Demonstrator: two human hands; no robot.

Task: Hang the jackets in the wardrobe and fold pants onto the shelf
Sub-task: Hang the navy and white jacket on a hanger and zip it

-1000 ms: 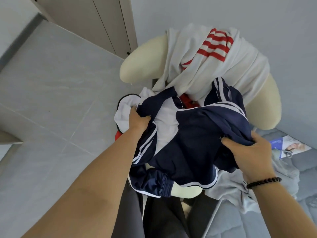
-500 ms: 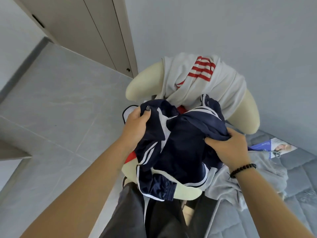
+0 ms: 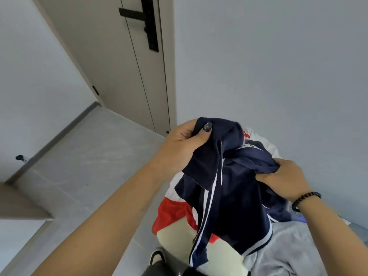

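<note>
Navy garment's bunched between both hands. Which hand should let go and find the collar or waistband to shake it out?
Probably the right hand. It only bunches a wad mid-fabric of the navy garment, while the left hand pinches an edge at the top, with the fabric hanging below it, so it makes the better anchor.
</note>
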